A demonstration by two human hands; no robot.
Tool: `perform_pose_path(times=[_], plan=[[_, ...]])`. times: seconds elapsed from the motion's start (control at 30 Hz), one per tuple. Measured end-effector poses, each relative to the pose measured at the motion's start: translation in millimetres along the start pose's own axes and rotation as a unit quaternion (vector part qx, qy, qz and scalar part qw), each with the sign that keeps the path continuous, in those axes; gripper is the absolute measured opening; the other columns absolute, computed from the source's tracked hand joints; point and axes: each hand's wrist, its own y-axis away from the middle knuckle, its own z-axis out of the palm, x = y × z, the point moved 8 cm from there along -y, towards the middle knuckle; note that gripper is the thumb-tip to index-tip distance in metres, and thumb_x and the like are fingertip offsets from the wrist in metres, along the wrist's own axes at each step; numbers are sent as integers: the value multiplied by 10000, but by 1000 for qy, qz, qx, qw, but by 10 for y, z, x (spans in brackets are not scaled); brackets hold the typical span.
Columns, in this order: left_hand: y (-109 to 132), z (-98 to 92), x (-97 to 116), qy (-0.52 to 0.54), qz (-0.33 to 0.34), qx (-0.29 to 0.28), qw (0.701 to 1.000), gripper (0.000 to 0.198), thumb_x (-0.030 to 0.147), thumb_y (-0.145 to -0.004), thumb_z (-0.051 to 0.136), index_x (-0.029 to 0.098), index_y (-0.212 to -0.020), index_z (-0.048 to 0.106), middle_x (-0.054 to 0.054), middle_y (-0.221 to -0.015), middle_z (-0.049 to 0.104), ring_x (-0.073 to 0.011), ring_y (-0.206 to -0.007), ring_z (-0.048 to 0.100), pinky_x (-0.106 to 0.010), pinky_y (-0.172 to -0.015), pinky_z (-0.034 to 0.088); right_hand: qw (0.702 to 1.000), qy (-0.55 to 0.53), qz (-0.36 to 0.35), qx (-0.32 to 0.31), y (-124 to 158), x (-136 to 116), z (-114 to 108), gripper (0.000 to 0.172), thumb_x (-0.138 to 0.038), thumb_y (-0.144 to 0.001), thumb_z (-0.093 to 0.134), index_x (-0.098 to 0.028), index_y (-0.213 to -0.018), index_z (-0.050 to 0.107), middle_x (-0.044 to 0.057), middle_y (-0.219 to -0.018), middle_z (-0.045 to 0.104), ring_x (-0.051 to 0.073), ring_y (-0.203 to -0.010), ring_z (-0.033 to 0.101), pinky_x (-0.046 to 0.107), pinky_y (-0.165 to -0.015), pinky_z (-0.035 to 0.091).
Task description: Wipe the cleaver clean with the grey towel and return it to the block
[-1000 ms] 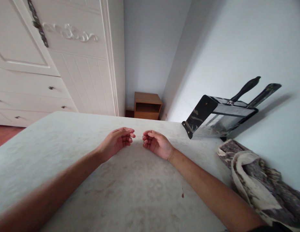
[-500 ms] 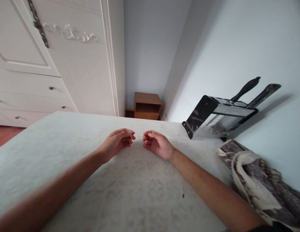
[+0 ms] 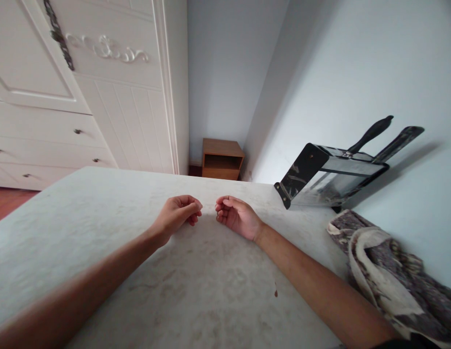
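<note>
My left hand [image 3: 181, 212] hovers over or rests on the white, faintly mottled table [image 3: 211, 276]; I cannot tell whether it touches. Its thumb lies against the curled index finger, and nothing shows in its grip. Facing it across a narrow gap is my right hand [image 3: 237, 217], palm partly turned to view. The right fingers are loosely bent, with nothing visible between them and the thumb. The two hands do not touch each other.
On the right, a black-framed clear holder [image 3: 320, 179] with dark-handled tools leans by the wall. Near it lies a bunched grey-and-cream cloth [image 3: 385, 271]. A small brown spot [image 3: 276, 293] marks the tabletop. Beyond the far edge are a wooden cabinet [image 3: 221, 145] and a white wardrobe [image 3: 131, 106].
My left hand has rolled over so its back shows more, and its fingers have closed up toward the thumb. My right hand stays nearly the same.
</note>
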Motion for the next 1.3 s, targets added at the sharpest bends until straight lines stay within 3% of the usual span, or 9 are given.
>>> perform_pose_path(times=[0.2,0.77,1.07,1.3], plan=[[-3,1,22,-39,3,-1,999,222,334,-641,715,138,-663,612,-13,-573,593,-99,-473,512,-223,-479,390,1000,-7,0,-9,-10,11,-4,87,-146,-806,600,-110,-864,653,55,-775,665,110,-658,608,235,-667,523],[19,29,68,-27,8,-27,999,289,396,-653,737,134,-706,627,-25,-629,618,-101,-524,532,-220,-523,413,1000,1,-9,-3,-7,-1,13,122,-181,-762,660,-111,-863,651,58,-769,663,112,-649,607,237,-660,518],[-4,24,6,-19,0,-45,999,299,344,-646,705,127,-841,640,-29,-677,645,-114,-567,566,-233,-575,459,999,21,-33,2,8,-17,-13,177,-214,-739,703,-107,-871,653,63,-778,672,116,-669,618,234,-671,518],[13,15,76,-81,34,-41,995,342,418,-611,767,159,-670,551,5,-571,581,-110,-510,520,-220,-517,409,994,93,-50,-8,75,-41,69,243,-296,-720,738,-119,-861,651,54,-784,677,109,-658,625,223,-662,509]])
